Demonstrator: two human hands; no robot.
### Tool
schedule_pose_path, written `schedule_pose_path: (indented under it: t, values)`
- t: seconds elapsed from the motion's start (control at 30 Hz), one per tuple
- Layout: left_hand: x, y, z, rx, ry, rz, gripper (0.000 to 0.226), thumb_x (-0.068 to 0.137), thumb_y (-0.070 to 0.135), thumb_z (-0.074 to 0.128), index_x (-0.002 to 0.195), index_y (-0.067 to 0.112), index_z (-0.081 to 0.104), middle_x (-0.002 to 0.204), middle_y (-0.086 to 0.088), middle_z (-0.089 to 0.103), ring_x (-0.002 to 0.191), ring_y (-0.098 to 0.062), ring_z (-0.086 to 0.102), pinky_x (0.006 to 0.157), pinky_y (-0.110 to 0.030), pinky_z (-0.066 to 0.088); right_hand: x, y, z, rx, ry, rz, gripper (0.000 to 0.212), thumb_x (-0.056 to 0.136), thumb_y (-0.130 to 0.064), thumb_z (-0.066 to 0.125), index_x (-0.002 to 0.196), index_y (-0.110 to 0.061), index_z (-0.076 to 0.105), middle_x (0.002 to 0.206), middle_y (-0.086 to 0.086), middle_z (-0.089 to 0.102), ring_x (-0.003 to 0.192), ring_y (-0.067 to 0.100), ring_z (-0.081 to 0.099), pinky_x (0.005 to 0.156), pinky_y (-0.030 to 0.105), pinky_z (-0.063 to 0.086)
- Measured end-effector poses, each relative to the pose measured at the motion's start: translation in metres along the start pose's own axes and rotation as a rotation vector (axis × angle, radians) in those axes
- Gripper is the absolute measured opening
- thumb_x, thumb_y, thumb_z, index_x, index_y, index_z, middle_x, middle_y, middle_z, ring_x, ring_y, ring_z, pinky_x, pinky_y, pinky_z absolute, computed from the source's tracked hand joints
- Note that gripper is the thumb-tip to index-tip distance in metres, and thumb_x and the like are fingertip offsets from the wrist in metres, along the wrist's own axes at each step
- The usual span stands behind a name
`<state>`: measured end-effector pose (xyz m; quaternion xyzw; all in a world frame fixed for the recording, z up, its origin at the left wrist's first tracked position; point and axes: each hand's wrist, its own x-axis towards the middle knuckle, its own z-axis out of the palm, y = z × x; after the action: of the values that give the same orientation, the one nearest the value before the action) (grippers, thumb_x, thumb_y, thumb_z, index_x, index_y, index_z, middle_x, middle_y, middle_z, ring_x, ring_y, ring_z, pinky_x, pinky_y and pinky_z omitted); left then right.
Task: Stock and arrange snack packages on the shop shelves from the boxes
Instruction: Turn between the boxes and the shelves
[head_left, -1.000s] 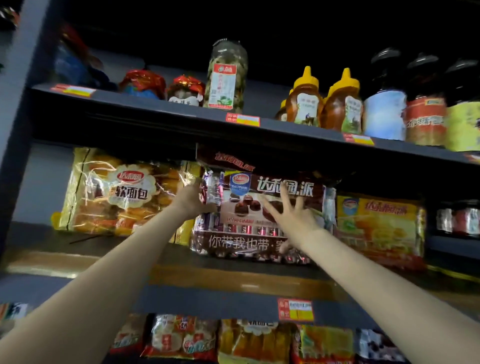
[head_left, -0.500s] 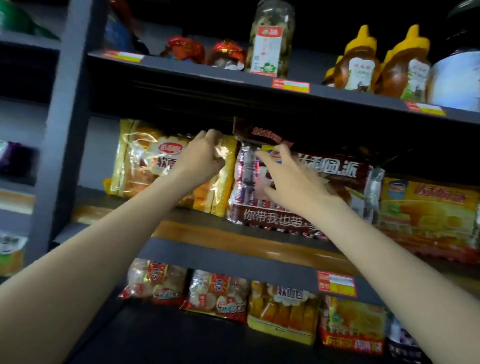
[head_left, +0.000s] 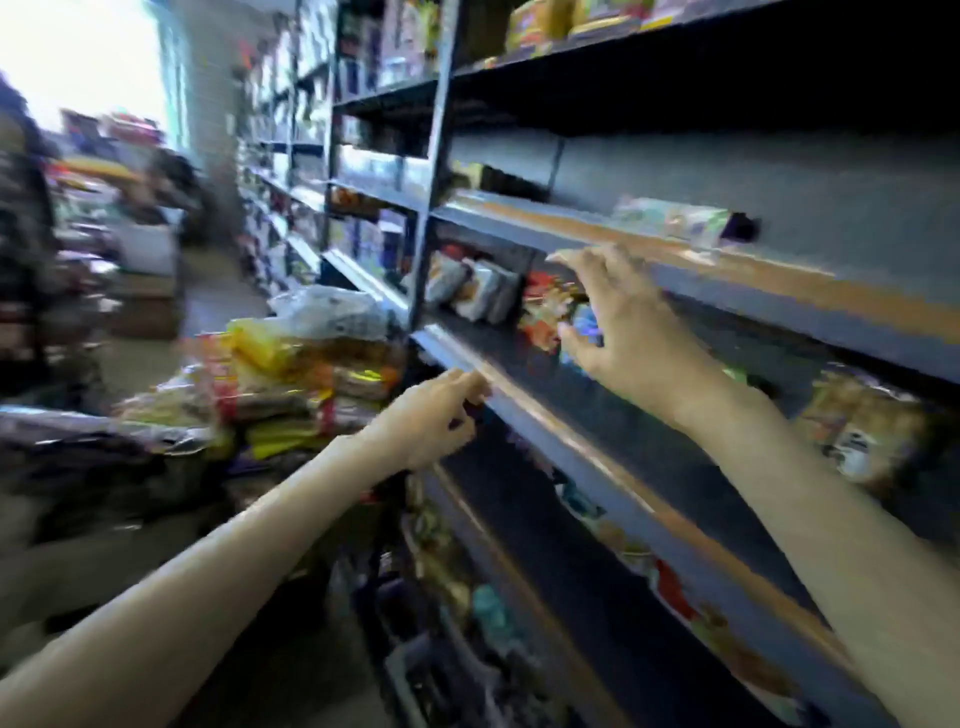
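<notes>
Between packs, prob: left hand (head_left: 431, 415) loosely curled, holding nothing; right hand (head_left: 618, 317) spread, empty. Next: grabbing from snack pile (head_left: 291, 384) left of fingers.

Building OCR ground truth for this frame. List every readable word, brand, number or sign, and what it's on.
None readable: the head view is motion-blurred.
Pile of snack packages left of the shelving: red and yellow print, illegible.
Packages on the middle shelf beyond the right hand: print smeared.
Package on the right of that shelf: label blurred.
Packages on the shelf below, under the left hand: smeared.
</notes>
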<state>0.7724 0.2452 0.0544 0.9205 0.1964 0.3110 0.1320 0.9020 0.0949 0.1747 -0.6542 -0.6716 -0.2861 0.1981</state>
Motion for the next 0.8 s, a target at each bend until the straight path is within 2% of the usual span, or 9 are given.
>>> schedule_pose_path:
  t: [0.07, 0.13, 0.2, 0.27, 0.33, 0.47, 0.6, 0.7, 0.8]
  values:
    - [-0.038, -0.084, -0.017, 0.126, -0.195, -0.156, 0.041, 0.083, 0.013, 0.055, 0.125, 0.011, 0.053, 0.118, -0.009, 0.056, 0.107, -0.030, 0.056, 0.088, -0.037, 0.045, 0.038, -0.030, 0.083, 0.049, -0.251, -0.025, 0.061, 0.088, -0.027, 0.057, 0.143, -0.022, 0.029, 0.141, 0.010, 0.029, 0.130, 0.032, 0.027, 0.105, 0.042, 0.028]
    - [-0.076, -0.149, -0.041, 0.196, -0.303, -0.320, 0.040, 0.086, 0.018, 0.056, 0.126, 0.013, 0.053, 0.120, -0.010, 0.056, 0.112, -0.028, 0.054, 0.088, -0.033, 0.045, 0.073, -0.059, 0.155, 0.080, -0.459, -0.052, 0.063, 0.089, -0.034, 0.056, 0.144, -0.028, 0.025, 0.145, 0.009, 0.025, 0.133, 0.033, 0.022, 0.107, 0.047, 0.029]
    - [-0.108, -0.205, -0.069, 0.214, -0.327, -0.460, 0.031, 0.085, 0.016, 0.058, 0.116, 0.010, 0.058, 0.112, -0.012, 0.059, 0.106, -0.028, 0.057, 0.082, -0.029, 0.044, 0.109, -0.088, 0.215, 0.104, -0.612, -0.066, 0.061, 0.091, -0.034, 0.055, 0.144, -0.024, 0.027, 0.143, 0.010, 0.026, 0.132, 0.032, 0.022, 0.107, 0.048, 0.029]
    - [-0.128, -0.255, -0.097, 0.190, -0.253, -0.579, 0.025, 0.084, 0.010, 0.060, 0.109, 0.006, 0.061, 0.106, -0.011, 0.062, 0.098, -0.025, 0.059, 0.074, -0.022, 0.038, 0.148, -0.113, 0.265, 0.120, -0.687, -0.078, 0.058, 0.093, -0.034, 0.053, 0.144, -0.022, 0.029, 0.141, 0.011, 0.029, 0.129, 0.033, 0.024, 0.105, 0.048, 0.031]
    - [-0.135, -0.297, -0.118, 0.173, -0.171, -0.671, 0.023, 0.085, 0.008, 0.060, 0.108, 0.003, 0.062, 0.106, -0.012, 0.063, 0.094, -0.024, 0.060, 0.074, -0.021, 0.038, 0.183, -0.134, 0.314, 0.131, -0.722, -0.081, 0.055, 0.093, -0.033, 0.053, 0.142, -0.021, 0.031, 0.141, 0.012, 0.029, 0.129, 0.034, 0.025, 0.104, 0.046, 0.032]
    - [-0.116, -0.374, -0.136, 0.152, -0.079, -0.772, 0.029, 0.087, 0.011, 0.057, 0.116, 0.007, 0.057, 0.110, -0.008, 0.064, 0.091, -0.021, 0.060, 0.084, -0.027, 0.045, 0.238, -0.154, 0.406, 0.066, -0.739, -0.084, 0.058, 0.091, -0.031, 0.054, 0.142, -0.022, 0.029, 0.145, 0.014, 0.024, 0.133, 0.034, 0.021, 0.105, 0.046, 0.029]
    - [-0.057, -0.455, -0.140, 0.124, 0.010, -0.733, 0.033, 0.089, 0.014, 0.056, 0.121, 0.010, 0.053, 0.111, -0.004, 0.064, 0.093, -0.018, 0.061, 0.087, -0.033, 0.050, 0.314, -0.144, 0.488, 0.006, -0.610, -0.026, 0.075, 0.088, -0.034, 0.061, 0.147, -0.022, 0.018, 0.154, 0.014, 0.010, 0.141, 0.035, 0.012, 0.113, 0.050, 0.021]
    - [-0.014, -0.514, -0.132, 0.098, 0.002, -0.711, 0.033, 0.089, 0.015, 0.055, 0.122, 0.012, 0.051, 0.111, -0.001, 0.063, 0.096, -0.017, 0.061, 0.088, -0.033, 0.050, 0.376, -0.129, 0.549, -0.031, -0.509, -0.012, 0.076, 0.086, -0.032, 0.065, 0.146, -0.022, 0.019, 0.156, 0.015, 0.005, 0.140, 0.038, 0.018, 0.111, 0.050, 0.024]
    - [0.029, -0.572, -0.134, 0.109, -0.009, -0.694, 0.038, 0.089, 0.017, 0.057, 0.126, 0.012, 0.050, 0.114, -0.003, 0.063, 0.101, -0.020, 0.060, 0.091, -0.036, 0.048, 0.424, -0.123, 0.603, -0.070, -0.512, 0.013, 0.082, 0.086, -0.032, 0.064, 0.149, -0.027, 0.012, 0.158, 0.015, -0.001, 0.143, 0.039, 0.010, 0.114, 0.052, 0.015]
